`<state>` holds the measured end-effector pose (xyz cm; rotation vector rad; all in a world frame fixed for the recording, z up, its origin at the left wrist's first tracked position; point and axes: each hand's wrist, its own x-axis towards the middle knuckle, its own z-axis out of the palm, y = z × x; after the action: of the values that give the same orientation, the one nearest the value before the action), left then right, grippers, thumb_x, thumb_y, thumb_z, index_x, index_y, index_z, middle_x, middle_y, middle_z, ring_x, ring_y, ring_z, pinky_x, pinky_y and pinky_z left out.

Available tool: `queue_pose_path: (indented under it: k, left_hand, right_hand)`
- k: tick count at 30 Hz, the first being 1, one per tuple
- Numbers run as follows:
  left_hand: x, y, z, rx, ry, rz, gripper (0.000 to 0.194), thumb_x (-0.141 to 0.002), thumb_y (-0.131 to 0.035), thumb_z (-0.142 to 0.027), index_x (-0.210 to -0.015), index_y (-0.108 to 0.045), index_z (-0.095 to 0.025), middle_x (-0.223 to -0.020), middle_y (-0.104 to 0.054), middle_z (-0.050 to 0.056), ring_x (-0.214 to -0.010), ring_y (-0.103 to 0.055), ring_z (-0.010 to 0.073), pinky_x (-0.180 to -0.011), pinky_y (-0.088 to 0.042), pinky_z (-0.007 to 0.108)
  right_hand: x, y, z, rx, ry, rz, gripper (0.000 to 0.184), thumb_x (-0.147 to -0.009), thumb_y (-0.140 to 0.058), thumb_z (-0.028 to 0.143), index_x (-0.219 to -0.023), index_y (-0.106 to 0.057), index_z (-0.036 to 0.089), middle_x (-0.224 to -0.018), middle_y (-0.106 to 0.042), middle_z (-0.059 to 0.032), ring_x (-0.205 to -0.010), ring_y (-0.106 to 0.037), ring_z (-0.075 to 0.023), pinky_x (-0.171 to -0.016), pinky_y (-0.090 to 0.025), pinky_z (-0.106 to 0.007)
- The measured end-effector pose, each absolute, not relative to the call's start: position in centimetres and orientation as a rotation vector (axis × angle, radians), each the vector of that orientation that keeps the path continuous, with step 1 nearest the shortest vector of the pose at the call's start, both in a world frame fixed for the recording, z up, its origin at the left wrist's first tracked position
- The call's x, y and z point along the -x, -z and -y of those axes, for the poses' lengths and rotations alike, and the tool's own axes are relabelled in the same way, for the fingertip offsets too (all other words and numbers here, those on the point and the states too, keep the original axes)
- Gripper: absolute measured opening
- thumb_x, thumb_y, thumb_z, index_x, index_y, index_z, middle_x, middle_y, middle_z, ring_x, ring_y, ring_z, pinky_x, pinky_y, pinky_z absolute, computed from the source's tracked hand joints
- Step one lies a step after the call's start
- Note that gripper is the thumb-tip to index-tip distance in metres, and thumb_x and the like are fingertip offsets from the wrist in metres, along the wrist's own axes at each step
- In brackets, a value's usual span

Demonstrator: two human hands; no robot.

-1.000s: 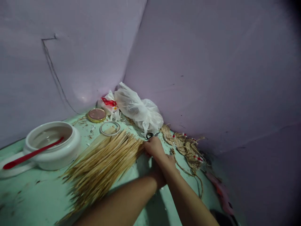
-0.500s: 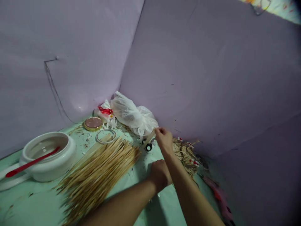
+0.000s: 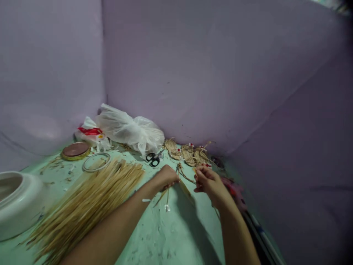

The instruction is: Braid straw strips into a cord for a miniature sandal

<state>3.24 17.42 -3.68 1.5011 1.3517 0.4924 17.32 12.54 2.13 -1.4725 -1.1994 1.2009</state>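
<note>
My left hand (image 3: 167, 177) is closed round a thin straw braid (image 3: 187, 179), just above the green tabletop. Loose straw ends hang below its fingers. To its right, my right hand (image 3: 209, 181) pinches a straw strip (image 3: 195, 170); only a pale end shows at the fingertips. The braid curves across the gap between both hands. On the left, a large bundle of dry straw strips (image 3: 93, 206) lies spread out beside my left forearm. Black-handled scissors (image 3: 153, 159) rest behind my left hand.
Woven straw pieces with red bits (image 3: 189, 154) lie along the back wall. A tied white plastic bag (image 3: 131, 129) fills the corner. Nearby are a round tin (image 3: 75, 150), a pale ring (image 3: 96, 162) and, at the left edge, a white pot (image 3: 24, 206).
The view has turned right. My right hand has come down and right of my left hand, from above it with a pale strip. The braid between them now shows.
</note>
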Motion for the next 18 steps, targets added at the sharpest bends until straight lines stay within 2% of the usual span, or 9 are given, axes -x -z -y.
queue_pose_path:
  k: [4,9,14,18]
  left_hand:
    - [-3.3,3.7,-17.6,-1.437,-0.403,-1.300,0.012,-0.065,-0.044,-0.020,-0.057,-0.049,-0.013,-0.037,-0.035,-0.006,-0.028,-0.028,0.0040,-0.032,-0.024,0.017]
    - [-3.3,3.9,-17.8,-1.323,-0.405,-1.229,0.010,-0.064,-0.047,-0.022,-0.059,-0.049,-0.013,-0.037,-0.036,-0.007,-0.027,-0.026,0.0027,-0.030,-0.019,0.016]
    - [-3.3,3.9,-17.9,-1.319,-0.410,-1.205,0.011,-0.064,-0.047,-0.023,-0.057,-0.046,-0.014,-0.039,-0.038,-0.006,-0.026,-0.024,0.0016,-0.030,-0.015,0.016]
    - [-3.3,3.9,-18.0,-1.318,-0.398,-1.162,0.015,-0.063,-0.047,-0.025,-0.054,-0.045,-0.014,-0.038,-0.036,-0.007,-0.026,-0.024,0.0020,-0.029,-0.014,0.016]
  right_hand:
    - [-18.7,1.1,-14.3,1.541,-1.165,1.209,0.021,-0.062,-0.055,0.033,-0.072,-0.051,0.015,-0.050,-0.043,0.0058,-0.043,-0.041,-0.0068,-0.038,-0.035,-0.018]
    - [-19.0,2.4,-15.4,1.536,-1.110,1.269,0.021,-0.065,-0.053,0.036,-0.063,-0.051,0.015,-0.046,-0.042,0.0055,-0.040,-0.034,-0.0053,-0.037,-0.026,-0.017]
    - [-18.3,4.2,-15.8,1.569,-1.016,1.338,0.013,-0.067,-0.050,0.025,-0.059,-0.049,0.015,-0.050,-0.050,0.0026,-0.043,-0.040,-0.0059,-0.040,-0.029,-0.017]
    - [-17.8,5.2,-16.0,1.582,-1.015,1.378,0.010,-0.066,-0.050,0.021,-0.062,-0.054,0.014,-0.052,-0.054,0.0019,-0.042,-0.042,-0.0060,-0.041,-0.031,-0.017]
